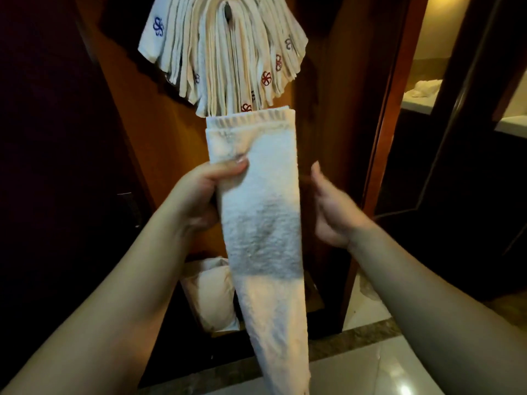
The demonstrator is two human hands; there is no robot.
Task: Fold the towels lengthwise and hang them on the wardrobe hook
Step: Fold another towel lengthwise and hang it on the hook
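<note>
A white towel, folded into a long narrow strip, hangs upright in front of me. My left hand grips its left edge, thumb across the front. My right hand is just off the towel's right edge, fingers relaxed and slightly blurred, holding nothing. Above, several folded towels with red and blue emblems fan out from a dark hook on the wooden wardrobe panel.
A pale bag or cushion sits low in the wardrobe behind the towel. A wooden door frame stands at the right, with a lit room beyond. Glossy tile floor lies below.
</note>
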